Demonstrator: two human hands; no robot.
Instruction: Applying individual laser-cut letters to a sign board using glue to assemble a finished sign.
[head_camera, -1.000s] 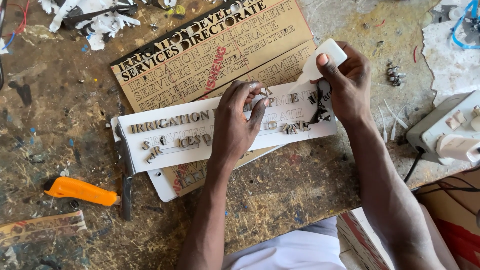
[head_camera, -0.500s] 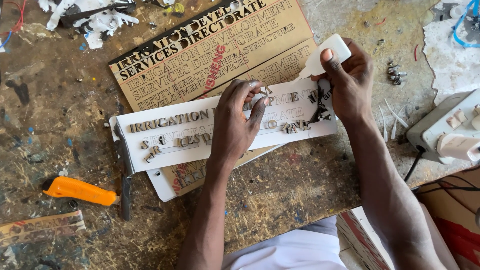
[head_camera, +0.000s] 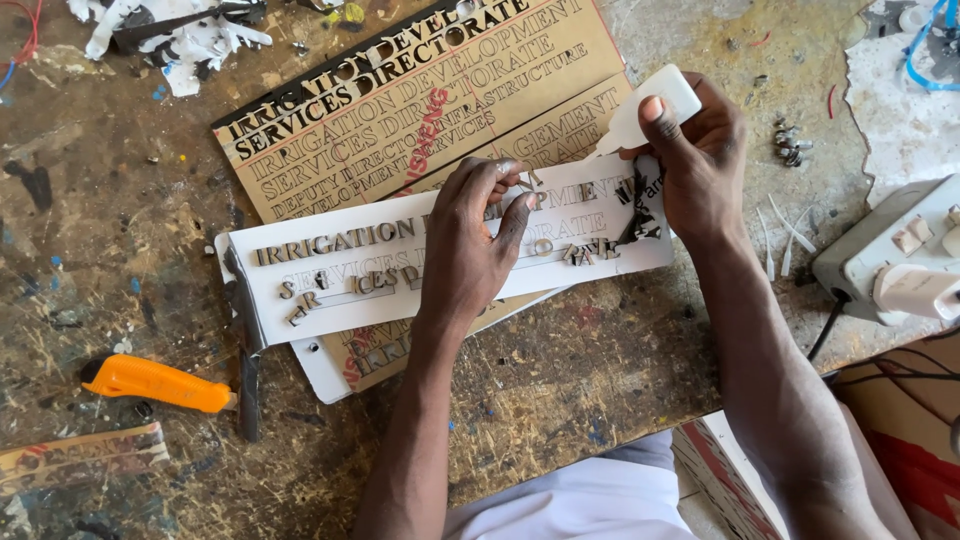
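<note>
Looking down at the bench (head_camera: 600, 400), we're seeing a white sign panel (head_camera: 360, 290) lying across the middle of it, with small metallic cut-out letters (head_camera: 330, 241) lined up along its top row and a few loose ones scattered lower down. The left hand (head_camera: 475, 245) is resting on the panel near its centre, fingers curled in and pinching a tiny letter between thumb and fingertips, so it's closed narrow on that piece. The right hand (head_camera: 700, 165) is sitting at the right end of the panel, wrapped around a small white glue bottle (head_camera: 650, 105) that's tilting with its tip pointing down-left toward the panel.

Under the white panel we're spotting a tan engraved board (head_camera: 420, 100) sticking out on the far side. Off to the left, an orange utility knife (head_camera: 155, 383) is lying on the bench, well apart from both hands. On the right edge, a white power strip (head_camera: 890, 265) is sitting with a plug in it, and torn white scraps (head_camera: 190, 40) are piling up at the far left.
</note>
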